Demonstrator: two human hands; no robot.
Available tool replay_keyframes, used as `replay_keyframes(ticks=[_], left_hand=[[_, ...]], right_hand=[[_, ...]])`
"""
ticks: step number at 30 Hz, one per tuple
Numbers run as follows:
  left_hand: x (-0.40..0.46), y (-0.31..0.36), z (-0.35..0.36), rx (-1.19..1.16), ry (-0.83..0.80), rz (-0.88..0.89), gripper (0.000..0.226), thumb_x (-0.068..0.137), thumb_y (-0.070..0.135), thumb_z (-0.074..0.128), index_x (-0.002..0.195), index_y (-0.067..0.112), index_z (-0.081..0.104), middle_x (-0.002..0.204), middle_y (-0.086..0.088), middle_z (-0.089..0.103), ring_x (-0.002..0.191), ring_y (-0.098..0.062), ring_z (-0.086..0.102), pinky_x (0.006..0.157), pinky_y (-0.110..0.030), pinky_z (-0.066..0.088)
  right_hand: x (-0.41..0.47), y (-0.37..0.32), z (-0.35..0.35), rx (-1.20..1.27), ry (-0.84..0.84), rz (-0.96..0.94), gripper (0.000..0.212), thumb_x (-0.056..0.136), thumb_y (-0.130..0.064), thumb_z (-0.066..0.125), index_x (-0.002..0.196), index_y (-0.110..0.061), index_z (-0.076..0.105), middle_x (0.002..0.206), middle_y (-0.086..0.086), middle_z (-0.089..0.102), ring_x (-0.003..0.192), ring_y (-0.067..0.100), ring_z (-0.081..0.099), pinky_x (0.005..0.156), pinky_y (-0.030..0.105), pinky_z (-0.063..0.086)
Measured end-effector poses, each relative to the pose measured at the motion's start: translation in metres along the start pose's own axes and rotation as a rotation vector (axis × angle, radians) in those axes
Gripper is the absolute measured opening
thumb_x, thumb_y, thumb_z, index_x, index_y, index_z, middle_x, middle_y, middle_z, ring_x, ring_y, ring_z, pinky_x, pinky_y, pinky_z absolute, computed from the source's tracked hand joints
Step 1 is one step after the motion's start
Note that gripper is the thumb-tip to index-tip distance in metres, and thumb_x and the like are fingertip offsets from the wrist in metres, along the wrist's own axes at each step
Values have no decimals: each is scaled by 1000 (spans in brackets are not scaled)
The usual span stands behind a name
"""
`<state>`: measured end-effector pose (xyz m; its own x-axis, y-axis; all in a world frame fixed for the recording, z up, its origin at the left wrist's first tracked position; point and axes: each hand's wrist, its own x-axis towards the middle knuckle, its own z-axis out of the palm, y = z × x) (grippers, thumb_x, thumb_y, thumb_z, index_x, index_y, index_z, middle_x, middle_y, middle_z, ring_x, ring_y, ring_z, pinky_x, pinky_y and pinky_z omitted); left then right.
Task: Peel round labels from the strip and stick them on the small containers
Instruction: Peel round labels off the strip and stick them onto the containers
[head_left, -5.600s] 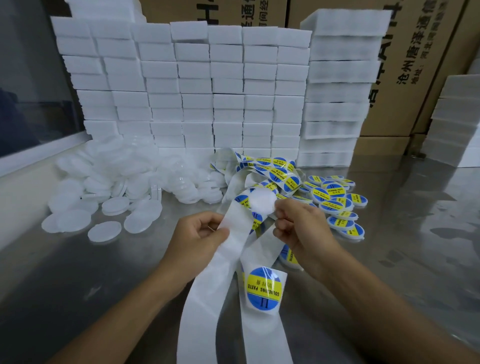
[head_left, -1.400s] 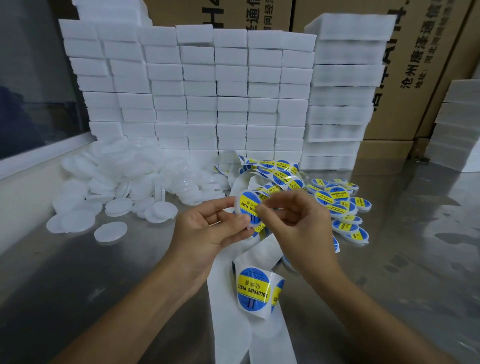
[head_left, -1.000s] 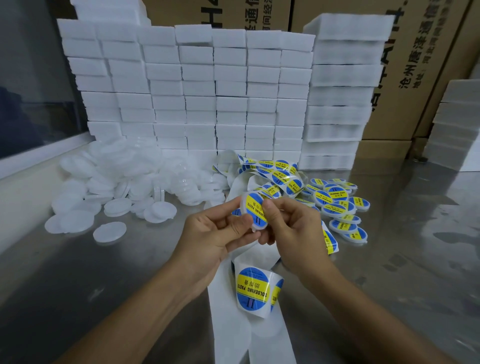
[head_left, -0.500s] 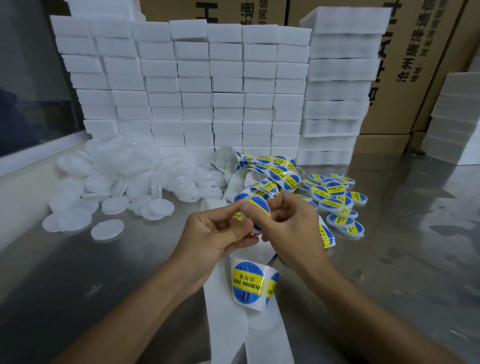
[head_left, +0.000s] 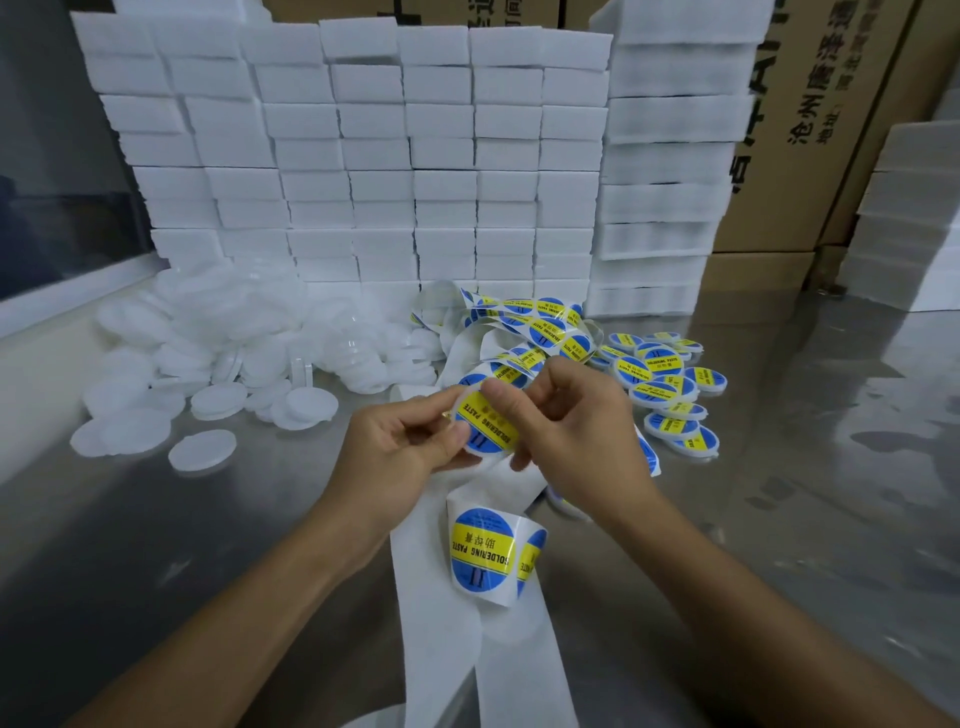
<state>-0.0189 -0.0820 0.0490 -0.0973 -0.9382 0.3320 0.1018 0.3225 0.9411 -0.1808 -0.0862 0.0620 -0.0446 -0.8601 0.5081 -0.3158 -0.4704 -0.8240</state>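
Note:
A small round container (head_left: 485, 423) with a blue-and-yellow "soldering paste" label on its face sits between both hands above the table. My left hand (head_left: 400, 457) pinches its left edge with thumb and fingers. My right hand (head_left: 566, 421) holds its right side, the thumb pressing on the label's top. The white backing strip (head_left: 447, 613) hangs down below the hands, with a label (head_left: 480, 553) on it. More of the label strip (head_left: 535, 322) lies curled behind the hands.
A heap of unlabelled white containers (head_left: 218, 353) lies at the left. Several labelled containers (head_left: 665, 389) sit at the right. White foam blocks (head_left: 415, 156) are stacked along the back, with cardboard boxes (head_left: 810, 130) behind. The steel table (head_left: 805, 493) is reflective.
A label was peeled from the strip and put on the white container. In the last second both hands turned the container, so its labelled face now points up toward the camera.

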Motion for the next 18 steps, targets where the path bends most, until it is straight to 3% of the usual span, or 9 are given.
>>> replay_keyframes(ticks=[3, 6, 8, 11, 13, 16, 18], left_hand=[[3, 2, -1, -46, 52, -16, 27, 83, 9, 63, 109, 11, 70, 92, -8, 76, 87, -19, 73, 74, -27, 58], [4, 3, -3, -108, 111, -58, 25, 77, 15, 65, 100, 7, 70, 93, -14, 74, 84, -26, 73, 71, -32, 60], [3, 2, -4, -104, 125, -71, 27, 77, 15, 65, 100, 2, 69, 94, -17, 73, 82, -27, 73, 69, -33, 60], [1, 2, -2, -55, 82, -68, 38, 73, 21, 65, 104, -1, 69, 94, -16, 74, 84, -27, 73, 67, -31, 59], [0, 2, 3, -21, 45, -65, 38, 71, 23, 66, 104, 3, 70, 91, -12, 75, 82, -25, 73, 66, -29, 59], [-2, 2, 6, 7, 35, -53, 29, 71, 23, 66, 98, 14, 72, 89, -7, 76, 82, -22, 74, 64, -27, 59], [-2, 2, 4, -8, 46, -66, 28, 71, 26, 65, 96, 15, 73, 90, -8, 76, 84, -23, 74, 65, -29, 59]], right_hand=[[3, 1, -2, 134, -132, 28, 9, 89, -15, 69, 88, -13, 61, 59, 5, 68, 50, 17, 67, 55, 33, 53], [3, 3, -5, 171, -275, 15, 34, 84, -3, 73, 109, -23, 63, 66, 8, 68, 59, 18, 70, 63, 29, 58], [3, 2, -6, 186, -300, 30, 35, 78, -5, 79, 104, -23, 64, 67, 16, 68, 56, 19, 68, 60, 28, 57], [4, 0, -7, 233, -261, 85, 16, 83, -17, 76, 85, -16, 60, 65, 22, 68, 45, 21, 64, 45, 26, 50], [4, 1, -7, 218, -201, 74, 23, 88, -26, 70, 75, -12, 57, 59, 17, 68, 37, 22, 60, 38, 24, 44], [4, -2, -8, 180, -140, 50, 38, 77, -38, 74, 70, -7, 54, 55, 12, 67, 32, 22, 54, 34, 24, 41], [4, -1, -8, 187, -177, 66, 34, 79, -33, 73, 73, -5, 55, 56, 10, 69, 35, 21, 57, 36, 25, 44]])
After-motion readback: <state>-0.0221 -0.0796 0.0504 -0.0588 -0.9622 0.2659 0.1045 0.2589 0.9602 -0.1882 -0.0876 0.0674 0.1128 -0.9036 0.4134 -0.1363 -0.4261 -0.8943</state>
